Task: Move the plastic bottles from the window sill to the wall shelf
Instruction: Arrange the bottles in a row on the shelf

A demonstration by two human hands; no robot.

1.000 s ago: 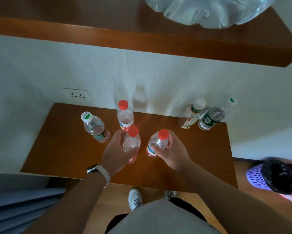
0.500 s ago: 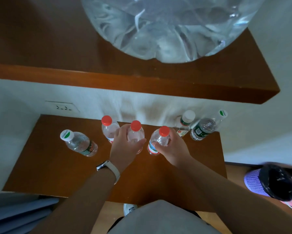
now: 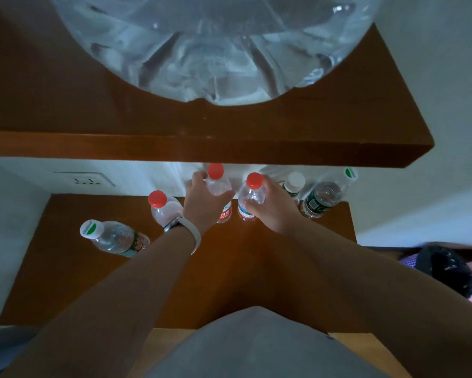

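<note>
My left hand (image 3: pixel 202 203) grips a red-capped clear plastic bottle (image 3: pixel 219 186). My right hand (image 3: pixel 273 208) grips a second red-capped bottle (image 3: pixel 252 196). Both bottles are lifted above the lower brown shelf (image 3: pixel 65 268), just under the front edge of the upper brown shelf (image 3: pixel 174 148). A third red-capped bottle (image 3: pixel 163 208) stands on the lower shelf to the left of my left wrist. A white-capped bottle with a green label (image 3: pixel 112 237) stands further left. Two more white-capped bottles (image 3: pixel 294 185) (image 3: pixel 324 197) stand at the right by the wall.
A large clear water jug (image 3: pixel 202 45) sits on the upper shelf. A wall socket (image 3: pixel 84 180) is on the white wall at the left. A purple bin with a black liner (image 3: pixel 442 271) stands on the floor at the right.
Both hands have raised their red-capped bottles from the lower shelf up towards the upper shelf's edge. The view has tilted up, so the jug fills more of the top.
</note>
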